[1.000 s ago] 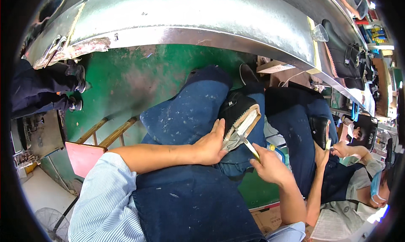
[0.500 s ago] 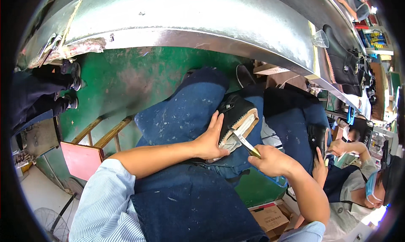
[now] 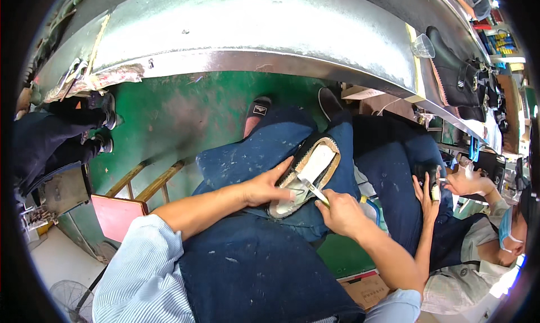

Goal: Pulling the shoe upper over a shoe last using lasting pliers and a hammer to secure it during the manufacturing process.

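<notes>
A black shoe (image 3: pixel 315 164) rests across my lap with its underside facing up. The underside has a pale middle and a tan, toothed edge. My left hand (image 3: pixel 267 188) grips the near left side of the shoe, its thumb lying over the underside. In my right hand (image 3: pixel 344 213) is a slim silver metal hand tool (image 3: pixel 316 194), whose exact kind I cannot make out. The tool's tip lies over the middle of the underside, close to my left thumb; whether it touches is unclear.
A metal-topped bench (image 3: pixel 242 41) curves across the far side, bearing a black boot (image 3: pixel 444 70) and a clear plastic cup (image 3: pixel 422 46). A pink-topped stool (image 3: pixel 118 213) stands left. At right, a co-worker's hand (image 3: pixel 424 191) holds a dark shoe. A cardboard box (image 3: pixel 368 289) sits below.
The shoe has turned so that its underside faces up more fully. The tool's tip has moved from the shoe's edge to over the underside, and my left hand has shifted left.
</notes>
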A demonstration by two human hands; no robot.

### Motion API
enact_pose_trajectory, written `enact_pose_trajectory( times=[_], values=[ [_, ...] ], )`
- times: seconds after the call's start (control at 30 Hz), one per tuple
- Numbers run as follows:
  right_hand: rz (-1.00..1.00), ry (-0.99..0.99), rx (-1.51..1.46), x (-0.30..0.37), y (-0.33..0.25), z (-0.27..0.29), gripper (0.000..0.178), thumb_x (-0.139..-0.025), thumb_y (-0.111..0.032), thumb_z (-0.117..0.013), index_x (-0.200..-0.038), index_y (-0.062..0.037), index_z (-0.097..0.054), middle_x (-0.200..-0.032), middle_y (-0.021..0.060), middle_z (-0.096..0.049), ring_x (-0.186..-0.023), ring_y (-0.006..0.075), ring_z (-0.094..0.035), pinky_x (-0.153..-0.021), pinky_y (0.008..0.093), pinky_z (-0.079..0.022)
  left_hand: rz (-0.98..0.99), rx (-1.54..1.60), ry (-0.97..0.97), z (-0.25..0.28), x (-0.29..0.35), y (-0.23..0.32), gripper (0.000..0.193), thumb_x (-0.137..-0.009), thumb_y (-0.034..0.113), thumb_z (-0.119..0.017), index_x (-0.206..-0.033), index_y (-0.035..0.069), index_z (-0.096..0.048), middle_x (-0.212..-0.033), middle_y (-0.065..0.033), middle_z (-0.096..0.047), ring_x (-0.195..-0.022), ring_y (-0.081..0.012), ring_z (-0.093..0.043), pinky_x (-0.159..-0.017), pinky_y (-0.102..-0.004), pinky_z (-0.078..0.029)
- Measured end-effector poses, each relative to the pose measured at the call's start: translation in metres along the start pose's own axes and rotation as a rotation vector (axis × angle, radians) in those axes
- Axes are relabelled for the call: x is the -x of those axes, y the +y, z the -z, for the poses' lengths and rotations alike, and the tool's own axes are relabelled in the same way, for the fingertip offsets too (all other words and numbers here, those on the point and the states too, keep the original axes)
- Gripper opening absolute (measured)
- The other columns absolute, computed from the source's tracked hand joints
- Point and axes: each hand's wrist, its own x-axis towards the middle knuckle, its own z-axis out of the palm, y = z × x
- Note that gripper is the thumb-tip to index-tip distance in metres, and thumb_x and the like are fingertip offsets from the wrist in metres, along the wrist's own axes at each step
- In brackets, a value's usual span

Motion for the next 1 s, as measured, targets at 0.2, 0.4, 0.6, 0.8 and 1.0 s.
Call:
enact_pose_trajectory(
  times=[0.2,0.4,0.6,0.8,1.0],
  values=[
    [0.014,0.229,-0.156,-0.001,0.018,-0.040,0.027,-0.090,-0.022,-0.064,-0.105,0.0011,-0.063,-0.083,0.0261,-0.067,-0.081,0.0454,-0.065,-0.074,0.0515,-0.052,0.138,0.335,0.189,-0.009,-0.027,0.007,0.057,-0.105,0.039,-0.040,-0.153,0.010,-0.029,-0.149,-0.0068,-0.043,-0.134,-0.0201,-0.044,-0.114,-0.0379,-0.034],
    [-0.016,0.289,-0.152,-0.012,0.033,-0.044,0.027,-0.091,-0.024,-0.061,-0.099,0.0018,-0.063,-0.081,0.0269,-0.067,-0.079,0.0452,-0.066,-0.072,0.0528,-0.053,0.241,0.476,0.074,-0.001,-0.054,0.001,0.050,-0.104,0.044,-0.038,-0.141,0.011,-0.048,-0.136,-0.0095,-0.057,-0.122,-0.0246,-0.056,-0.108,-0.0410,-0.042],
    [-0.078,0.145,-0.156,-0.039,0.032,-0.029,0.032,-0.092,-0.027,-0.059,-0.100,0.0036,-0.063,-0.089,0.0278,-0.068,-0.088,0.0448,-0.065,-0.081,0.0535,-0.051,0.294,0.489,0.176,0.013,-0.076,0.003,0.054,-0.104,0.048,-0.035,-0.137,0.009,-0.053,-0.135,-0.0109,-0.059,-0.121,-0.0285,-0.058,-0.107,-0.0436,-0.043],
    [-0.110,0.177,-0.319,-0.037,0.039,-0.050,0.033,-0.093,-0.029,-0.058,-0.100,0.0038,-0.063,-0.090,0.0273,-0.068,-0.087,0.0456,-0.065,-0.081,0.0526,-0.050,0.321,0.467,0.212,0.016,-0.087,0.002,0.052,-0.101,0.044,-0.049,-0.143,0.012,-0.046,-0.136,-0.0094,-0.058,-0.118,-0.0258,-0.059,-0.106,-0.0430,-0.045],
    [-0.264,0.188,-1.066,-0.032,0.035,-0.103,0.023,-0.094,-0.020,-0.061,-0.093,0.0022,-0.063,-0.074,0.0067,-0.065,-0.062,0.0136,-0.059,-0.060,0.0310,-0.048,0.283,0.254,0.304,-0.001,-0.084,0.017,0.093,-0.101,0.030,-0.056,-0.153,0.019,0.020,-0.129,-0.0138,-0.061,-0.106,-0.0260,-0.066,-0.093,-0.0460,-0.053]
  ],
)
